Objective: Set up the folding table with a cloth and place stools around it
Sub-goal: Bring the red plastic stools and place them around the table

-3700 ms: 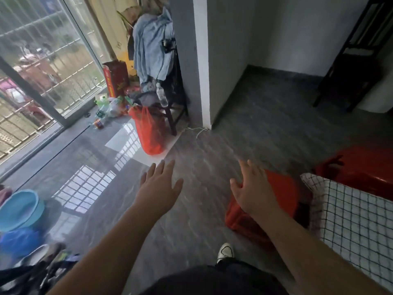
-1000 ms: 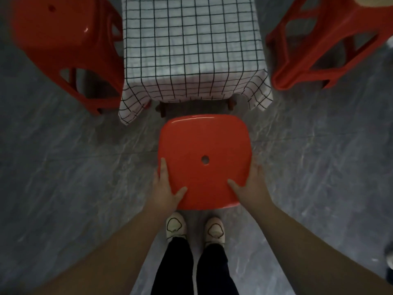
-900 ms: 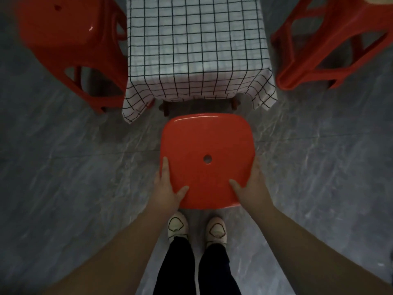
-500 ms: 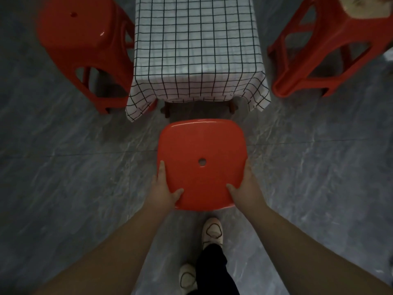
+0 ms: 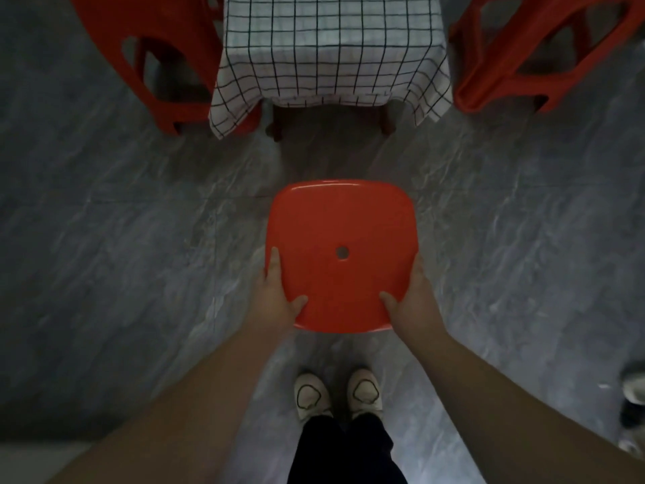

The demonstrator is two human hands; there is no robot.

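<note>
One red stool (image 5: 342, 239), seen from above so only the square seat w/ a small hole in the middle shows; legs hidden, can't tell if it's on the floor (image 5: 122, 239) or lifted. Near-left corner is gripped by the left hand (image 5: 275, 302), near-right one by the right hand (image 5: 413, 302), thumbs on top of the seat, fingers (image 5: 274, 263) clamped round the side edges. It's in front of the short end of the desk (image 5: 276, 129), strip of bare floor between, not touching. That desk is covered w/ a white checked cloth (image 5: 331, 47) hanging over the end, 2 dark legs poking out below. The left stool (image 5: 150, 47) and right stool (image 5: 523, 64) stand at the long sides, right beside the cloth. Pale shoes (image 5: 309, 396) side by side just below the held stool.
</note>
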